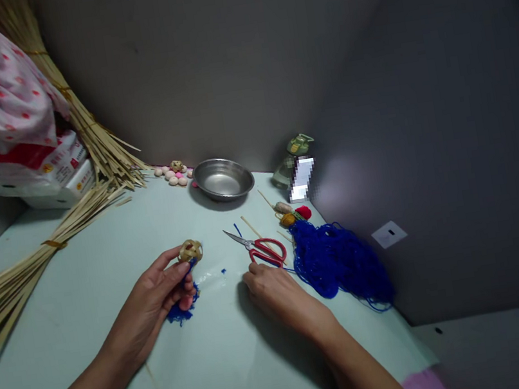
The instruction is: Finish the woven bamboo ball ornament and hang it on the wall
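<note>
Between the fingers of my left hand (160,297) is a small woven straw ball (190,251), with blue thread (180,313) hanging below it and showing around the fingers. My right hand (277,292) is over the table, its fingers curled beside the handles of the red-handled scissors (267,252); whatever is under its fingertips is hidden. The scissors lie with blades apart, pointing up and left. A large heap of blue cord (338,261) lies to the right of the scissors, and a strand of it runs toward my right hand.
A metal bowl (223,179) sits by the back wall beside small pale balls (176,176). Straw bundles (52,245) and tissue packs (60,169) are at left. A lit phone (302,178) leans at the back right, near small coloured bundles (287,219). A wall bounds the right side.
</note>
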The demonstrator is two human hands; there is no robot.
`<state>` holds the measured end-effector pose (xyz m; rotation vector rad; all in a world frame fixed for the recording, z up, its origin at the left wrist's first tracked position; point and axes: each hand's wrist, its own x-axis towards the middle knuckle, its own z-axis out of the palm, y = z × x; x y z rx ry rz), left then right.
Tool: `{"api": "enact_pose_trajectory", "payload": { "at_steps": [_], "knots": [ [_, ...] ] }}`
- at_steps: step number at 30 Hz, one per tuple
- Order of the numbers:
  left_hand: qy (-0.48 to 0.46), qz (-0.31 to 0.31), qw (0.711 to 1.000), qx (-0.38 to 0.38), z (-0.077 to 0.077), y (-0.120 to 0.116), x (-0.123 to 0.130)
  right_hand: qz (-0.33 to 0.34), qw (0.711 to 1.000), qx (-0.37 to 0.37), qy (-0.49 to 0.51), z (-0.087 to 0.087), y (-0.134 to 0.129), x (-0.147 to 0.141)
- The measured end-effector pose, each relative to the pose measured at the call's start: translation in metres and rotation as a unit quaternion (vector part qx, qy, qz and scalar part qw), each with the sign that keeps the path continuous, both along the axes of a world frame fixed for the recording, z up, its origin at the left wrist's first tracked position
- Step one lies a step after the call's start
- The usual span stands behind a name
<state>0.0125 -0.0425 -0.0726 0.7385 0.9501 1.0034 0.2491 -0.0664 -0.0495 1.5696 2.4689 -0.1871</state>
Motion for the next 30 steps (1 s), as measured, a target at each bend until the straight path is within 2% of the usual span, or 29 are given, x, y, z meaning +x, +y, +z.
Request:
{"api": "enact_pose_trajectory", "payload": {
  "at_steps": [6, 10, 13, 15, 19, 22, 26, 28, 30],
  "knots": [
    [0.018, 0.019, 0.999, 0.032, 0.001, -0.001, -0.001, -0.025, 0.999, -0.024, -0.024, 0.01, -0.004, 0.0],
    [-0.007, 0.023, 0.999, 0.039, 0.007, 0.0, -0.006, -0.012, 1.0, -0.018, -0.017, 0.007, -0.003, 0.0],
    [-0.034, 0.025, 0.997, 0.068, 0.018, -0.001, -0.011, -0.014, 0.999, 0.001, 0.031, 0.001, 0.0, 0.004],
    [-0.056, 0.031, 0.994, 0.086, 0.026, -0.001, -0.015, -0.017, 0.994, 0.009, 0.105, -0.001, 0.002, 0.007],
    [-0.137, 0.054, 0.987, 0.06, 0.034, 0.0, -0.021, -0.028, 0.962, -0.012, 0.271, 0.004, 0.005, 0.007],
    [-0.184, 0.051, 0.981, 0.024, 0.033, 0.002, -0.024, -0.04, 0.943, -0.028, 0.328, 0.007, 0.008, 0.004],
    [-0.185, 0.048, 0.981, 0.015, 0.029, 0.004, -0.026, -0.048, 0.919, -0.043, 0.389, 0.005, 0.011, 0.002],
    [-0.179, 0.043, 0.983, 0.006, 0.028, 0.003, -0.025, -0.071, 0.89, -0.059, 0.446, 0.002, 0.012, 0.001],
    [-0.163, 0.04, 0.986, 0.005, 0.029, 0.002, -0.022, -0.107, 0.838, -0.098, 0.526, 0.0, 0.012, 0.0]
  ]
}}
